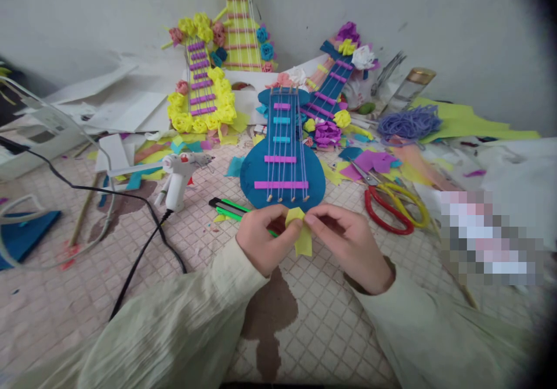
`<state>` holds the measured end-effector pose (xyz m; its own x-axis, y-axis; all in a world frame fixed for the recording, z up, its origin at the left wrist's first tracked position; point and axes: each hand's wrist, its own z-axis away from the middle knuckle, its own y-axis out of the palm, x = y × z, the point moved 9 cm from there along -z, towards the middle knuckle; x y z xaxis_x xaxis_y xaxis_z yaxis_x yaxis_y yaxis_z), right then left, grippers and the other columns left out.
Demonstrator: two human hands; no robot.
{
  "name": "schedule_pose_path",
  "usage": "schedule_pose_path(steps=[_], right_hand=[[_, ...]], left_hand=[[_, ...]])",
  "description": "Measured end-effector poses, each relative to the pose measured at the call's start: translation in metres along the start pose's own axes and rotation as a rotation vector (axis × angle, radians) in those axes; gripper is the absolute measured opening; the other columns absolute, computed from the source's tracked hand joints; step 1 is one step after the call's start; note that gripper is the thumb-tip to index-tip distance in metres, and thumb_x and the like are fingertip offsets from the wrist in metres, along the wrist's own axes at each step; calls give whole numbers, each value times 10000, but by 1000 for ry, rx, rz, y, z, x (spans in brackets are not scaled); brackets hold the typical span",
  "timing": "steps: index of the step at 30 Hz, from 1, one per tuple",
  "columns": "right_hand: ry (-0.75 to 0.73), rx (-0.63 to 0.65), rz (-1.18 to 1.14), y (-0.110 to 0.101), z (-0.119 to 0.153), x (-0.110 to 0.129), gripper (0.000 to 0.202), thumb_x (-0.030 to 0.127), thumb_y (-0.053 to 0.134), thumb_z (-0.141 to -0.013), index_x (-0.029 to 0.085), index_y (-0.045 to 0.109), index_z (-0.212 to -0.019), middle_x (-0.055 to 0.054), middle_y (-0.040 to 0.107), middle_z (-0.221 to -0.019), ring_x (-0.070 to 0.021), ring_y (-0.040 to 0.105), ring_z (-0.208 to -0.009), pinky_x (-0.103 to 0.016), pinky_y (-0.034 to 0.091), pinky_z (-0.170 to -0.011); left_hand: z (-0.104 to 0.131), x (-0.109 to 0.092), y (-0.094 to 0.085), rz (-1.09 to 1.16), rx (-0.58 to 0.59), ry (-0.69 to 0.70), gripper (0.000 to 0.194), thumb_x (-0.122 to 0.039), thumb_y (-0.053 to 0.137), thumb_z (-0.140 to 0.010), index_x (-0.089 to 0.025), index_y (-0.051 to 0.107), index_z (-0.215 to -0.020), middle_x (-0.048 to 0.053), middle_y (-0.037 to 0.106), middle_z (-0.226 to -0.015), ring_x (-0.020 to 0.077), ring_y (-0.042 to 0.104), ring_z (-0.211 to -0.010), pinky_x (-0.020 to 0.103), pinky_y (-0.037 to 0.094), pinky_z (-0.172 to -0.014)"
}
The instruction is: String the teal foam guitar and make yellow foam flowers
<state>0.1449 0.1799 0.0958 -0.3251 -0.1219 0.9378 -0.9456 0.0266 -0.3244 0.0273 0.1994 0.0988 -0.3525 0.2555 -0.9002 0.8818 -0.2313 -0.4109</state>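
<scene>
Between my fingers is a small piece of yellow paper (303, 244), its lower end hanging down. My left hand (267, 235) pinches it with thumb and forefinger. The fingertips of my right hand (348, 238) are closed at its right edge. Just beyond my hands lies a blue paper guitar (282, 171) with pale strings and pink and light blue strips across its neck. Beside my left hand is a green utility knife (230, 209), partly covered by that hand. To the right rest scissors (394, 203) with one red and one yellow handle.
A white glue gun (177, 180) stands at the left, its black cord (139, 261) running toward me. Decorated paper instruments, one yellow-flowered (202, 96) and one blue (333, 84), stand at the back. Purple yarn (409, 123) and coloured paper scraps (369, 163) lie behind the scissors.
</scene>
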Motion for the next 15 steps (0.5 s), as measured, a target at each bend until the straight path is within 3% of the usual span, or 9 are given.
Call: schedule_pose_path(steps=[15], right_hand=[[3, 9, -76, -1, -2, 1, 110, 273, 572, -763, 183, 612, -716, -5, 610, -698, -128, 551, -659, -256, 460, -586]], left_hand=[[3, -1, 11, -14, 78, 10, 290, -320, 498, -736, -151, 482, -501, -23, 448, -459, 92, 430, -464, 203, 359, -435]])
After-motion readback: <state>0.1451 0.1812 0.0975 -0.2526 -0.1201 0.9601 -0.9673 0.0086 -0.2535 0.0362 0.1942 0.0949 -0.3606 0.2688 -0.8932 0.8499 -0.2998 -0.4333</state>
